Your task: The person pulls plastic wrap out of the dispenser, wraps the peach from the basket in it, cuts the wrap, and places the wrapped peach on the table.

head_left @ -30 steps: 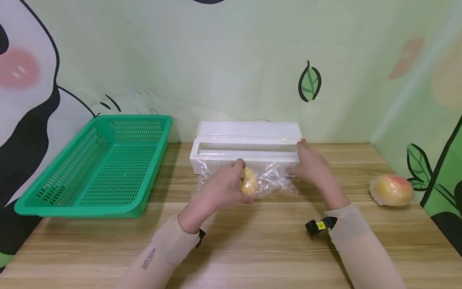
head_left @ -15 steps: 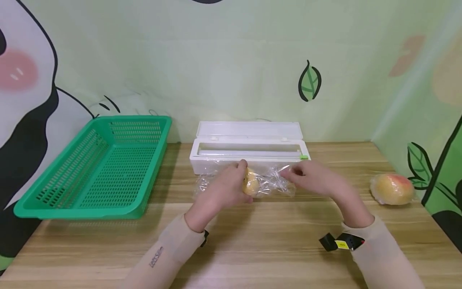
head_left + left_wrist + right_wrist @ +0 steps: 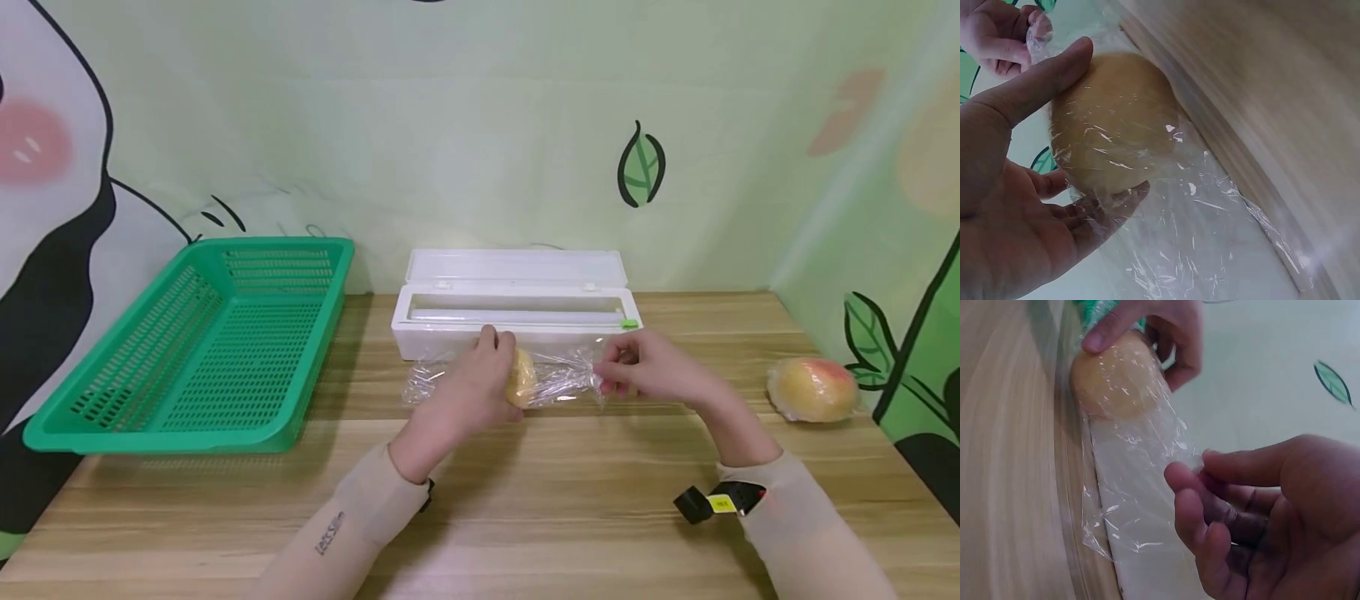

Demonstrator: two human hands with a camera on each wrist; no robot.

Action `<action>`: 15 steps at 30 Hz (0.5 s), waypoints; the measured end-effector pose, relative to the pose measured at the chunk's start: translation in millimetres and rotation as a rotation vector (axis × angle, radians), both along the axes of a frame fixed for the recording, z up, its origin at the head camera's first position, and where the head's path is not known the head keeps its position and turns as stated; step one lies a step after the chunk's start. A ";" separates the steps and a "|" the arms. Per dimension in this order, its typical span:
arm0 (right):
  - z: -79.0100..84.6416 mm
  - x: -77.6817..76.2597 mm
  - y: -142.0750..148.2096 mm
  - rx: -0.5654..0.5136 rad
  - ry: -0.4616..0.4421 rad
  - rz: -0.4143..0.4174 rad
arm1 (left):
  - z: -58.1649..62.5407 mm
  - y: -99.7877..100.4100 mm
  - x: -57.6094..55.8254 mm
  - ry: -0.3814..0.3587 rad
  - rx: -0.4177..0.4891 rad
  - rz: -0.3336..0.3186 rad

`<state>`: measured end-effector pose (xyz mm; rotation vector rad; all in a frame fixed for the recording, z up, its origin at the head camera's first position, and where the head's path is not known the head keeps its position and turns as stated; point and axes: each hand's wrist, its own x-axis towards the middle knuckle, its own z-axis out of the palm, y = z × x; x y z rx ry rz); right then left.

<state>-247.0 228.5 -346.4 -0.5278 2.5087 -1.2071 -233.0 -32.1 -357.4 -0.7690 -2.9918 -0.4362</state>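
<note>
A round yellow fruit (image 3: 522, 379), its exact kind unclear, is partly covered by clear cling film (image 3: 561, 379). My left hand (image 3: 471, 387) grips it from the left, thumb and fingers on either side, as the left wrist view shows for the fruit (image 3: 1116, 125). Film extends past both sides of the fruit. At its right end my right hand (image 3: 660, 367) pinches the gathered film between thumb and fingers; the right wrist view shows this film (image 3: 1141, 506) running from the fruit to those fingertips. Just behind both hands stands the white cling film dispenser (image 3: 517, 342), lid raised.
A green perforated basket (image 3: 281, 437) stands at the left. On the right of the wooden table (image 3: 585, 517) lies a yellow-red fruit (image 3: 813, 390) wrapped in film. A green slider (image 3: 628, 323) sits at the dispenser's right end. A printed backdrop (image 3: 487, 150) rises behind.
My right hand has left the dispenser's right end, uncovering the green slider, and come down to the film's right end, drawing it into a bunch. My left hand keeps its grip on the fruit.
</note>
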 end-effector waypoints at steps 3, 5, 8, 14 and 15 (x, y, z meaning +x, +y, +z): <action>1.5 -2.1 5.6 -0.034 -0.098 -0.025 | -1.8 1.2 0.0 0.020 -0.005 0.009; 1.7 -3.0 9.2 -0.045 -0.149 -0.035 | -2.5 1.5 -0.6 0.029 -0.006 0.006; 2.0 -3.8 14.4 -0.063 -0.211 -0.031 | -2.6 0.5 -1.6 0.027 -0.021 0.005; 0.8 -6.7 21.3 -0.089 -0.182 -0.105 | -3.3 -4.3 -3.6 -0.006 -0.047 0.028; -0.1 -7.3 19.4 -0.088 -0.164 -0.123 | -3.6 -4.6 -3.7 -0.005 -0.044 0.026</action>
